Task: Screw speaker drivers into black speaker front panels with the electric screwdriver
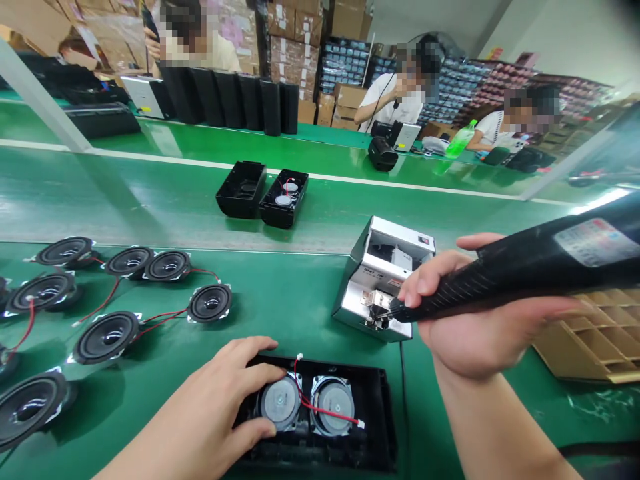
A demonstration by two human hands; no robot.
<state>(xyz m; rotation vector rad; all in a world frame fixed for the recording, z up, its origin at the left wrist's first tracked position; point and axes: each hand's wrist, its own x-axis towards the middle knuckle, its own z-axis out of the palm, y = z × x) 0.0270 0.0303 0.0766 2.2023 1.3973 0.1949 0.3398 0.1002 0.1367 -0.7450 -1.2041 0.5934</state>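
1. Black plastic forms the open speaker case (373,400), which in the head view lies cavity up towards the tabletop's near edge, right of the middle.
2. Inside it, the left speaker (279,401) and right speaker (333,405) sit magnets up, side by side; red leads (325,411) with white plugs lie loose over them.
3. Spread over the case's left end, the left hand (220,390) sets thumb and forefinger on either side of the left speaker, loosely open; how hard it presses, I cannot tell.
4. Closed firmly round an electric screwdriver (525,260), the right hand (465,333) holds its tip at the screw feeder (357,313), near the tabletop's far edge; whether they touch is unclear.
5. Judging by this, placing both speakers is done; fastening looks unfinished, though screws are too small to make out. Plugs remain unconnected, and the case has no cover.
6. Loose speakers (107,337) cover the tabletop's left side, seemingly unused; beyond its far edge, another case (280,217) holds two speakers.
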